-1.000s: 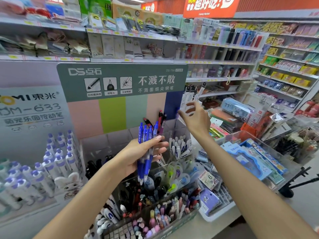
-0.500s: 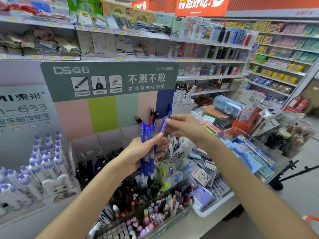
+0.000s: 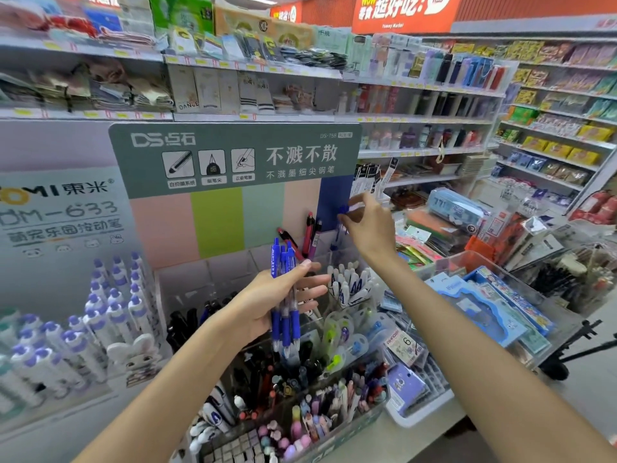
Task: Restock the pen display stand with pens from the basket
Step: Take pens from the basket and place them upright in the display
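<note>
Right hand [image 3: 369, 225], a moment ago at the bunch, now up at the display stand's [image 3: 233, 195] rear right slot, pinching one blue pen [image 3: 341, 225] above it: another restock nearly seated. Left hand [image 3: 277, 302] gripping the remaining blue pens [image 3: 283, 295]; neighbouring slot holding red pens [image 3: 309, 233], front bins mixed pens.

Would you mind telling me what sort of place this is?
Most likely a shop's stationery corner: long shelves of packaged goods with price tags, a branded pen display stand, and an orange sign overhead.
</note>
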`<state>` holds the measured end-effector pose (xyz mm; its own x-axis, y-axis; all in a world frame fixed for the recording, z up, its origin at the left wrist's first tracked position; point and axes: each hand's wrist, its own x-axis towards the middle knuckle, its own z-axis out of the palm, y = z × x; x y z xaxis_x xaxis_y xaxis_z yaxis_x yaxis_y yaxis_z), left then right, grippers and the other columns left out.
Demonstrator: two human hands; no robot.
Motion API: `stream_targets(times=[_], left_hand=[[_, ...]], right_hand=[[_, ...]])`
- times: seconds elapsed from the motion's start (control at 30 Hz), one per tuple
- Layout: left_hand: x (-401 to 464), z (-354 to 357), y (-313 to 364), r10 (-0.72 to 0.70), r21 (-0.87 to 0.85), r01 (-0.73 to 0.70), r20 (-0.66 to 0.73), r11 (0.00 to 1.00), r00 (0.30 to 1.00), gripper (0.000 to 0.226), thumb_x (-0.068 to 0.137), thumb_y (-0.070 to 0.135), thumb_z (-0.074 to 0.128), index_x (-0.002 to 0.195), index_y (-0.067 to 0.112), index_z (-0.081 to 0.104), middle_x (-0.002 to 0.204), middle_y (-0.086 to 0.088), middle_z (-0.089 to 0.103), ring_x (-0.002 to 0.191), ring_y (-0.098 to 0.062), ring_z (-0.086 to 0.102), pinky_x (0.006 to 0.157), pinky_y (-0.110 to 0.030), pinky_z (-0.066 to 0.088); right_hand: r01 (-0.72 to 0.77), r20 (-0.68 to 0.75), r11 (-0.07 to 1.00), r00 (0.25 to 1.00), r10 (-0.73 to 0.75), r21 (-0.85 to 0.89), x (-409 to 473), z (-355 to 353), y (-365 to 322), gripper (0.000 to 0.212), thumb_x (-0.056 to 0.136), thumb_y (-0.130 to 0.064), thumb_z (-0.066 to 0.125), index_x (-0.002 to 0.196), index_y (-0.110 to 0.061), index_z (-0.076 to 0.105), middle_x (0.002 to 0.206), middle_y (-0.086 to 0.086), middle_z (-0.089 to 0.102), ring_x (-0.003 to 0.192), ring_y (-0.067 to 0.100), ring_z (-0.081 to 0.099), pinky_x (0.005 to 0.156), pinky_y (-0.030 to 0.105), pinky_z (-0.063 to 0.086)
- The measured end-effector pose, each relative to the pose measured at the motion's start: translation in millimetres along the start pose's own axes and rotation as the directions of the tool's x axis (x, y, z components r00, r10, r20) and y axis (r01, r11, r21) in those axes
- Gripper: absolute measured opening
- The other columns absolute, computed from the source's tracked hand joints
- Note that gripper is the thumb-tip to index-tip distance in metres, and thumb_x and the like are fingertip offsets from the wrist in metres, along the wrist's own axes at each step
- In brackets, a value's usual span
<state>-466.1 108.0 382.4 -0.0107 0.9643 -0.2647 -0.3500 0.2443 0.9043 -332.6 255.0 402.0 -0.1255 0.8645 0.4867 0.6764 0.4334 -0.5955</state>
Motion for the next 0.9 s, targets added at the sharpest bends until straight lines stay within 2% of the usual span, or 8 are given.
stream_targets(times=[0.23,0.47,0.5,0.57,0.63,0.67,0.77,0.9], left_hand=[[-2.4,-2.5,3.3,-0.029,-0.002,0.029,0.010,1.000,1.000,0.025,0.096,0.025,0.053,0.113,0.010,0.064,0.100,-0.006,0.075,0.074,-0.009,0.072,0.066,-0.023,0.059],[-1.9,-2.4,4.3,-0.032,0.011,0.032,0.000,0.999,0.999,0.026,0.095,0.025,0.056,0.113,0.009,0.066,0.101,-0.004,0.074,0.071,-0.005,0.070,0.067,-0.022,0.059],[-2.0,-2.1,4.1,-0.030,0.013,0.030,-0.001,0.999,1.000,0.027,0.095,0.025,0.056,0.113,0.008,0.066,0.101,-0.004,0.075,0.070,-0.005,0.070,0.066,-0.022,0.059],[-1.9,1.2,4.3,-0.030,0.032,0.030,0.011,0.999,0.999,0.026,0.095,0.023,0.057,0.111,0.006,0.066,0.096,-0.003,0.075,0.067,-0.005,0.070,0.061,-0.020,0.058],[-2.0,7.3,4.2,-0.027,0.051,0.024,0.053,0.998,0.998,0.024,0.094,0.020,0.056,0.110,0.004,0.066,0.088,-0.002,0.076,0.064,-0.004,0.069,0.058,-0.019,0.056],[-1.8,11.1,3.7,-0.028,0.060,0.023,0.081,0.998,0.996,0.023,0.094,0.018,0.056,0.109,0.004,0.065,0.084,-0.003,0.075,0.063,-0.005,0.069,0.058,-0.018,0.056],[-0.5,21.0,0.4,-0.044,0.092,0.029,0.158,0.995,0.987,0.025,0.094,0.017,0.054,0.112,0.003,0.064,0.085,-0.006,0.074,0.064,-0.007,0.069,0.059,-0.019,0.056],[1.3,23.3,-0.9,-0.042,0.115,0.024,0.158,0.993,0.987,0.031,0.097,0.027,0.051,0.113,0.003,0.063,0.098,-0.009,0.075,0.081,-0.012,0.072,0.064,-0.022,0.057]], right_hand=[[-0.054,-0.006,0.993,0.999,0.054,-0.109,4.5,10.9,-4.7,0.024,0.080,-0.027,0.075,0.096,-0.014,0.065,0.094,0.008,0.071,0.092,0.029,0.063,0.075,0.035,0.049],[-0.165,0.028,0.985,0.986,0.164,0.058,0.5,-8.1,-7.1,0.038,0.080,-0.032,0.075,0.108,-0.013,0.060,0.084,0.000,0.063,0.085,0.021,0.062,0.075,0.033,0.050],[-0.172,0.071,0.978,0.984,0.164,0.116,-3.9,-13.9,-10.7,0.034,0.081,-0.034,0.073,0.106,-0.013,0.062,0.083,0.000,0.064,0.081,0.019,0.062,0.073,0.030,0.051],[-0.234,0.347,0.945,0.927,0.145,0.229,-16.6,-27.2,-21.3,0.030,0.085,-0.039,0.068,0.102,-0.014,0.068,0.078,-0.002,0.065,0.069,0.009,0.060,0.060,0.019,0.048],[-0.268,0.630,0.945,0.771,0.095,0.187,-31.3,-38.6,-32.3,0.034,0.086,-0.047,0.063,0.103,-0.019,0.072,0.073,-0.006,0.063,0.055,-0.001,0.052,0.052,0.013,0.041],[-0.263,0.703,0.949,0.708,0.066,0.176,-37.0,-42.0,-34.9,0.034,0.086,-0.048,0.062,0.104,-0.021,0.073,0.072,-0.008,0.062,0.051,-0.004,0.049,0.052,0.012,0.039],[-0.281,0.759,0.926,0.651,-0.007,0.250,-45.3,-48.9,-34.3,0.025,0.089,-0.037,0.063,0.101,-0.019,0.075,0.063,-0.013,0.061,0.051,-0.004,0.046,0.056,0.012,0.039],[-0.280,0.643,0.923,0.765,0.047,0.265,-45.2,-51.0,-23.3,0.026,0.085,-0.041,0.067,0.088,-0.018,0.077,0.066,-0.008,0.063,0.054,-0.002,0.048,0.057,0.014,0.041]])
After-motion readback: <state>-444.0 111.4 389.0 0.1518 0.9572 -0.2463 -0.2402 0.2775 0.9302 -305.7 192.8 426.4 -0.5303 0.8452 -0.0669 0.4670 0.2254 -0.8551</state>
